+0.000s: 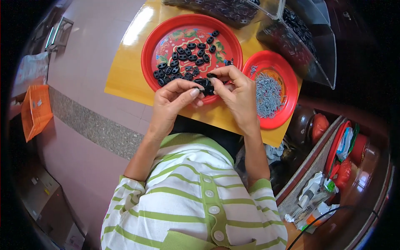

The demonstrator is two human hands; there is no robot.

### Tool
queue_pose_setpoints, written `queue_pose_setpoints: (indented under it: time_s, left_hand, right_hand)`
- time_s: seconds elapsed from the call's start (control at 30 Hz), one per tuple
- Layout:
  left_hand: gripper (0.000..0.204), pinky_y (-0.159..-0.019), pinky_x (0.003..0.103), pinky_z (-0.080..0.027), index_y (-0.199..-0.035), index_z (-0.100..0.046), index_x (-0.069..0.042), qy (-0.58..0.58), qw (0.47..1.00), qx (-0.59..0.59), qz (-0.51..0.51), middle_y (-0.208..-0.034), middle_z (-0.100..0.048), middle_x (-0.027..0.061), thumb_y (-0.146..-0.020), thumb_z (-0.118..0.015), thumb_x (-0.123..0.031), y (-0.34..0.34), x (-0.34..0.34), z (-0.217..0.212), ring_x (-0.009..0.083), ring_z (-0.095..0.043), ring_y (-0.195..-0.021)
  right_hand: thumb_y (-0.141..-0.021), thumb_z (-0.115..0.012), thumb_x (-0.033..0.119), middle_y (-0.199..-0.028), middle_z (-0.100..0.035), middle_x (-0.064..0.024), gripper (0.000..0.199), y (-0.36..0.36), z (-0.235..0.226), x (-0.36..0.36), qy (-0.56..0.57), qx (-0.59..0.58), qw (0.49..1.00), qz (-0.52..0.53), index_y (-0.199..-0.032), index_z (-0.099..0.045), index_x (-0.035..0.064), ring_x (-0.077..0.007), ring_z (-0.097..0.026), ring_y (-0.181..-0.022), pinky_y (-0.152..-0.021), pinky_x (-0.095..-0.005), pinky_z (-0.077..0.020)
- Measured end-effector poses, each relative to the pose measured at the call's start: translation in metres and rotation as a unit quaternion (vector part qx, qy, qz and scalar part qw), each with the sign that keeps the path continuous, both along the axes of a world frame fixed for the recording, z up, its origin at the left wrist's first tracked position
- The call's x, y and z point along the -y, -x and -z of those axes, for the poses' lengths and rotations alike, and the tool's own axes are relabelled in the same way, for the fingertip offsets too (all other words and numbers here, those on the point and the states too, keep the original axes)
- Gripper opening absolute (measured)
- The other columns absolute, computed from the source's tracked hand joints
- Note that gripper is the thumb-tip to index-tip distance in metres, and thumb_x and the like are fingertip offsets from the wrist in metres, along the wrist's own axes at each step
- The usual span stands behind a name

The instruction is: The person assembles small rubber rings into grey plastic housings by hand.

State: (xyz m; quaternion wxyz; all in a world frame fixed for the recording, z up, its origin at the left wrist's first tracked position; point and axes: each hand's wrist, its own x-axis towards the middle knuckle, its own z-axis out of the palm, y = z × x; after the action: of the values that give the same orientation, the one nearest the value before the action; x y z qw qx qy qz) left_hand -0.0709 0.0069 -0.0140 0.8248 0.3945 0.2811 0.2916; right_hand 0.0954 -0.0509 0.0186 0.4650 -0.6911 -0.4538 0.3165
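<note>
My left hand (pixel 175 102) is closed in a pinch on a small black part, mostly hidden by the fingertips, over the near rim of a red tray (pixel 151 35). Close beside it, my right hand (pixel 236 93) pinches a black oval piece (pixel 212 76) between thumb and fingers. Under and between the fingers lie more black parts, partly hidden. Several black oval pieces with two holes (pixel 192 58) are spread over the patterned tray bottom. To the right of my right hand, a smaller red plate (pixel 290 83) holds a heap of small grey screws (pixel 267 95).
Clear plastic bins (pixel 310 54) of dark parts stand at the back right of the yellow table (pixel 125 77). An orange bag (pixel 36 110) is at the far left. At the lower right, a shelf holds packages (pixel 316 196) and a black cable (pixel 321 220).
</note>
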Motion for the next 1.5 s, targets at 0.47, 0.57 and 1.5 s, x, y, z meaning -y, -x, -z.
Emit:
queue_pose_setpoints:
  time_s: [0.47, 0.57, 1.5]
  left_hand:
    - [0.015, -0.085, 0.027, -0.050, -0.101, -0.062, 0.004, -0.126, 0.991, -0.010, -0.048, -0.101, -0.065, 0.0108, -0.089, -0.057, -0.002, -0.019, 0.012, -0.018, 0.0152, -0.064, -0.091]
    - [0.014, -0.085, 0.027, -0.050, -0.100, -0.062, 0.004, -0.102, 0.994, -0.004, -0.031, -0.101, -0.065, 0.0114, -0.089, -0.057, -0.002, -0.022, 0.016, -0.021, 0.0153, -0.064, -0.090]
    - [0.011, -0.070, 0.022, -0.050, -0.094, -0.061, 0.000, -0.059, 0.996, -0.057, 0.035, -0.085, -0.067, 0.0060, -0.087, -0.061, -0.009, -0.021, 0.022, -0.022, 0.0098, -0.062, -0.075]
  right_hand:
    - [-0.086, -0.060, -0.001, -0.094, -0.063, -0.0055, 0.018, 0.004, -0.001, 0.033, -0.066, -0.170, 0.983, 0.039, -0.104, -0.061, -0.0023, -0.0078, -0.060, -0.081, -0.070, -0.0200, -0.0522]
    - [-0.086, -0.061, -0.002, -0.096, -0.063, -0.0064, 0.021, 0.004, 0.003, 0.040, -0.085, -0.217, 0.970, 0.073, -0.107, -0.059, -0.0015, -0.0085, -0.060, -0.083, -0.069, -0.0203, -0.0521]
    - [-0.088, -0.060, 0.004, -0.087, -0.065, -0.0055, 0.022, 0.002, 0.002, 0.059, -0.097, -0.320, 0.942, 0.031, -0.108, -0.060, -0.0034, -0.0078, -0.061, -0.076, -0.070, -0.0205, -0.0511]
